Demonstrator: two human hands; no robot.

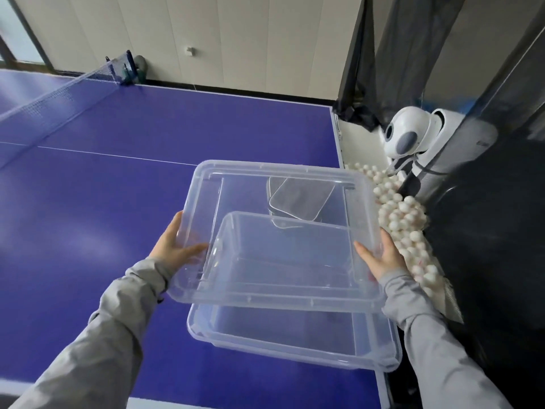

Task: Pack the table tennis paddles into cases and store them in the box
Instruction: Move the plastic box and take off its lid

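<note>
Both my hands hold the clear lid up over the open box.

Nearest me, the clear plastic box (295,338) sits on the blue table (118,202) close to its right edge, open at the top, and I cannot make out anything inside it. Above it I hold the lid (265,187) tilted, its far edge raised: my left hand (174,246) grips the left rim with the thumb curled over the top, and my right hand (383,255) grips the right rim the same way. Through the lid, farther along the table, I see a dark case (298,202) lying flat. Off the table's right edge lies a heap of white balls (404,219), with a white ball machine (413,137) behind it. The net (59,95) crosses the table at far left.
</note>
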